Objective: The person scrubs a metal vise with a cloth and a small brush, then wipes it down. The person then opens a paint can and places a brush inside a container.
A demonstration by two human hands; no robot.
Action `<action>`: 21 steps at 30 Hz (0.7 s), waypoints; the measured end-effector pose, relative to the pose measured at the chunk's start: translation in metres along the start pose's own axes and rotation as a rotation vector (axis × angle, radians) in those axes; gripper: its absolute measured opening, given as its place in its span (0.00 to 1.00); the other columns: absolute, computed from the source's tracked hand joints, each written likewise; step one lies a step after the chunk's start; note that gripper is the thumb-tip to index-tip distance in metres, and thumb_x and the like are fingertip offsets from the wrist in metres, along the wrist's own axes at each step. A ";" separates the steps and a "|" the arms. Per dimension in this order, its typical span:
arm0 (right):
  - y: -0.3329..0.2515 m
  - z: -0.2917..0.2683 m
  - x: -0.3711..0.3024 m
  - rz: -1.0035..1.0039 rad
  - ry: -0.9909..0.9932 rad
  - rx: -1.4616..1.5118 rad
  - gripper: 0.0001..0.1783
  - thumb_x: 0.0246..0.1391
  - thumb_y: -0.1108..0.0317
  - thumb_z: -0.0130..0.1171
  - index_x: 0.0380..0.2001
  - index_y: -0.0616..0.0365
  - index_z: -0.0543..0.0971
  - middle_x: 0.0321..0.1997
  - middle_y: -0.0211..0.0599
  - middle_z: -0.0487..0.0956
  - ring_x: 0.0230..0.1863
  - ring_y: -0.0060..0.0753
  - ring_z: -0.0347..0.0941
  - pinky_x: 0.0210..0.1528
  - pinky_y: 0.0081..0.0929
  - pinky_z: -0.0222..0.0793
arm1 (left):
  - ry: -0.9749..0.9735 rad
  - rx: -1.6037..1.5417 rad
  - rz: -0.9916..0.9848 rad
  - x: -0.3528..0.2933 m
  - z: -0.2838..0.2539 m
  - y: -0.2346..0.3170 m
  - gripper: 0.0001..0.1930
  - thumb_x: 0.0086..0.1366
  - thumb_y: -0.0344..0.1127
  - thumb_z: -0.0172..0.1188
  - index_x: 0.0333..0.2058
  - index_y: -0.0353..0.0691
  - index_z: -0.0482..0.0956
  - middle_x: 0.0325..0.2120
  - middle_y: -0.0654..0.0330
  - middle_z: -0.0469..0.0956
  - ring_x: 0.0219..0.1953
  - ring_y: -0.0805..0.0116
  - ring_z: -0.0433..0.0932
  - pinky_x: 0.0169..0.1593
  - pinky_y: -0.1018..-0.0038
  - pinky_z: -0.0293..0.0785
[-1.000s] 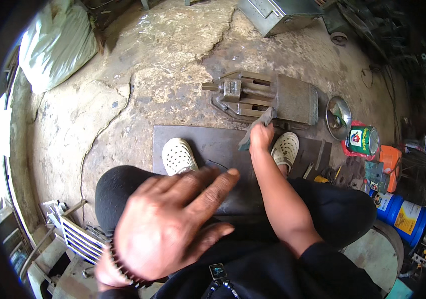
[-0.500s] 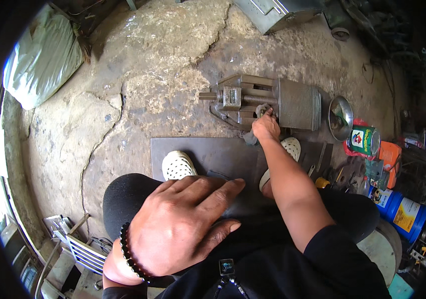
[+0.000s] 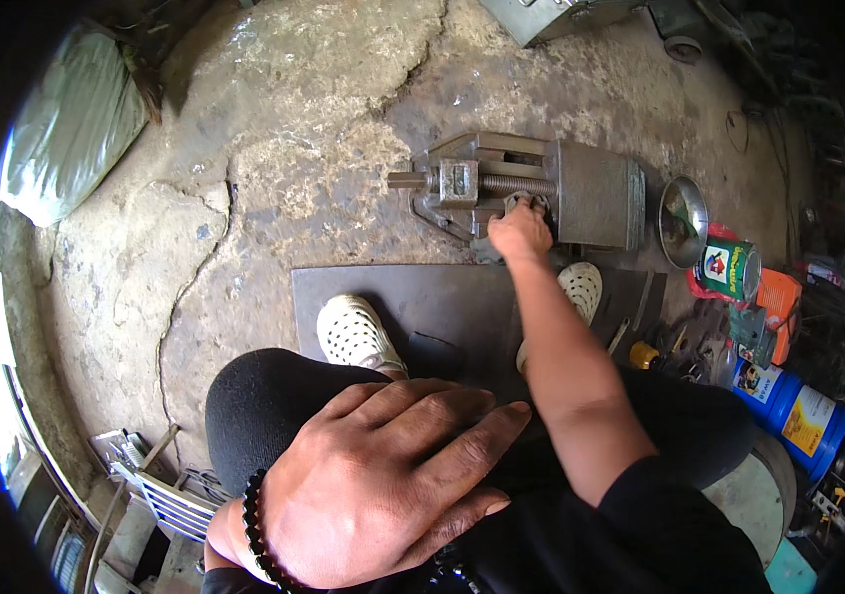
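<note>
The right hand has moved from the near edge of the vise, upper centre of the frame, onto its bed beside the screw. It grips a grey cloth, apparently bringing it to the work surface. The left hand remains well apart, lower centre; its palm is hidden, so its contents cannot be determined.

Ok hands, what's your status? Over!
Right hand on metal vise with grey rag. Left hand loose, palm hidden. Metal bowl beside vise, seemingly not in the way.
</note>
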State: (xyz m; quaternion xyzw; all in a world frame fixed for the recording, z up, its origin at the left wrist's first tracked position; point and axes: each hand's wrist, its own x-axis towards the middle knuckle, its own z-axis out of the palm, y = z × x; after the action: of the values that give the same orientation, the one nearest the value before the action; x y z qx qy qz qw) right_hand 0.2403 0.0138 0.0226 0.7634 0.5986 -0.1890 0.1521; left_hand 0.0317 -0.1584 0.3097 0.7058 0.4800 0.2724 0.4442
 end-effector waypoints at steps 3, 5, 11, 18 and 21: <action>0.012 -0.016 0.016 -0.040 -0.125 -0.169 0.25 0.56 0.60 0.55 0.54 0.61 0.76 0.60 0.50 0.75 0.62 0.46 0.71 0.62 0.37 0.69 | -0.005 0.001 0.002 -0.002 0.002 0.003 0.26 0.56 0.45 0.69 0.50 0.36 0.78 0.44 0.51 0.79 0.45 0.54 0.81 0.47 0.63 0.76; 0.015 -0.015 0.023 -0.064 -0.146 -0.201 0.22 0.56 0.62 0.54 0.52 0.62 0.78 0.57 0.49 0.77 0.60 0.46 0.73 0.61 0.37 0.70 | -0.004 0.020 -0.004 -0.005 0.002 0.004 0.26 0.56 0.45 0.69 0.50 0.36 0.78 0.44 0.51 0.79 0.45 0.54 0.81 0.47 0.64 0.76; 0.004 -0.006 0.008 -0.041 -0.004 0.046 0.18 0.52 0.63 0.54 0.40 0.62 0.83 0.53 0.54 0.79 0.56 0.50 0.76 0.59 0.38 0.71 | -0.011 0.056 0.015 -0.006 0.005 0.005 0.26 0.57 0.45 0.68 0.50 0.37 0.78 0.44 0.52 0.80 0.46 0.54 0.81 0.46 0.65 0.76; -0.011 -0.002 -0.019 -0.291 -0.176 0.069 0.28 0.55 0.56 0.56 0.57 0.54 0.73 0.57 0.52 0.76 0.59 0.52 0.72 0.63 0.41 0.67 | -0.035 0.078 0.006 -0.002 0.006 0.002 0.23 0.61 0.43 0.64 0.52 0.40 0.76 0.43 0.56 0.78 0.45 0.58 0.79 0.48 0.66 0.76; 0.024 0.001 -0.015 -0.245 -0.007 0.183 0.27 0.55 0.61 0.54 0.60 0.48 0.72 0.52 0.55 0.78 0.54 0.55 0.75 0.58 0.44 0.70 | -0.018 0.056 0.033 -0.001 0.005 0.001 0.25 0.58 0.45 0.67 0.50 0.37 0.77 0.43 0.53 0.79 0.45 0.55 0.81 0.47 0.65 0.76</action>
State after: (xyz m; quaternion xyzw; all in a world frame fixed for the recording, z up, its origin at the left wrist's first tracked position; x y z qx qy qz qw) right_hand 0.2608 -0.0050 0.0291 0.6948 0.6669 -0.2624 0.0597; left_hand 0.0358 -0.1615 0.3086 0.7281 0.4716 0.2600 0.4241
